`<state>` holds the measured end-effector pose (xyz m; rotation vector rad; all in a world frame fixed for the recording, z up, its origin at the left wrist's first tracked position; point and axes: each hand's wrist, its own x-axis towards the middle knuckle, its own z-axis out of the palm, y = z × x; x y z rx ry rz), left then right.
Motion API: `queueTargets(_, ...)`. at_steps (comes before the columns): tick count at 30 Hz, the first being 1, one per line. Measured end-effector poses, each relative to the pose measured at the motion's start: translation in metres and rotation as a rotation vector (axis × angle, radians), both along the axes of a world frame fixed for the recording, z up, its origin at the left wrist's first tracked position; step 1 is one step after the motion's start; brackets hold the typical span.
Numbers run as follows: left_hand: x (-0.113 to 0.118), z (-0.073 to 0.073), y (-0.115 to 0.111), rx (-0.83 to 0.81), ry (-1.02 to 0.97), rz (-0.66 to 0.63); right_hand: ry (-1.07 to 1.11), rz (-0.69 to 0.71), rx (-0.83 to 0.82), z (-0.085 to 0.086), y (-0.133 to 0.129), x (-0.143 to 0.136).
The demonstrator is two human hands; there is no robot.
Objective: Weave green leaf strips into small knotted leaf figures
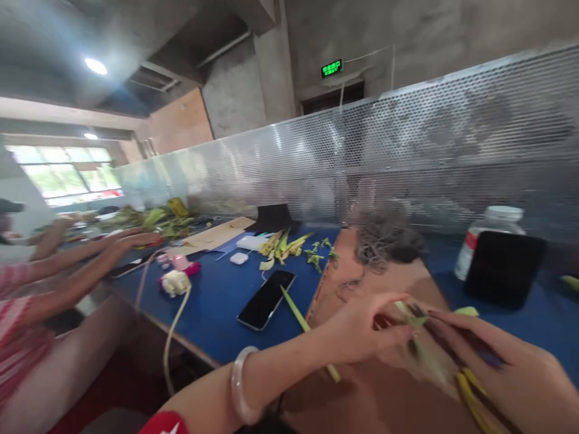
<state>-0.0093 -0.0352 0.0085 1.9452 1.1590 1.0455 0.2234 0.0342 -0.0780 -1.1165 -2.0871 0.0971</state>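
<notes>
My left hand, with a pale bangle on the wrist, is closed in a pinch on a pale green leaf strip, blurred by motion. My right hand grips a yellow-handled tool; its dark tip meets the strip by my left fingertips. Blur hides whether the tool is scissors or pliers. Both hands are over a brown board. Left of them, a long green stalk runs from a phone to under my left forearm.
Cut leaves and a white earbud case are behind the phone. Tangled grey cord lies at the board's back. A jar stands behind a black panel on the right. A co-worker's arms reach in from the left.
</notes>
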Motion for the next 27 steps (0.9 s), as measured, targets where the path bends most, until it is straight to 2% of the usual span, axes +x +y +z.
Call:
queueTargets(2, 0.004, 0.002, 0.003, 0.053, -0.035, -0.011, 0.040, 0.070, -0.030, 0.051, -0.020, -0.025)
queueTargets(3, 0.006, 0.003, 0.005, 0.072, -0.048, -0.002, 0.078, 0.080, -0.018, 0.067, -0.029, -0.036)
queueTargets(5, 0.007, 0.003, 0.007, 0.110, -0.042, 0.023, 0.113, 0.090, 0.010, 0.082, -0.039, -0.049)
queueTargets(8, 0.008, 0.000, 0.011, 0.141, 0.044, 0.016, 0.101, 0.142, 0.059, 0.079, -0.041, -0.051)
queueTargets(10, 0.007, -0.004, 0.014, 0.173, 0.019, 0.087, 0.081, 0.170, 0.124, 0.074, -0.039, -0.047)
queueTargets(12, 0.007, -0.008, 0.019, 0.160, -0.008, 0.152, 0.049, 0.084, 0.218, 0.074, -0.037, -0.045)
queueTargets(14, 0.006, -0.010, 0.021, 0.122, -0.028, 0.146, 0.007, -0.012, 0.310, 0.076, -0.037, -0.046)
queueTargets(17, 0.005, -0.010, 0.022, 0.112, -0.043, 0.111, -0.088, -0.019, 0.375, 0.081, -0.038, -0.049)
queueTargets(20, 0.005, -0.008, 0.019, 0.135, -0.017, 0.089, -0.193, 0.099, 0.377, 0.082, -0.038, -0.052)
queueTargets(22, 0.005, -0.009, 0.017, 0.144, 0.017, 0.081, -0.259, 0.173, 0.321, 0.081, -0.037, -0.053)
queueTargets(27, 0.006, -0.012, 0.016, 0.160, 0.050, 0.100, -0.407, 0.180, 0.224, 0.077, -0.033, -0.056)
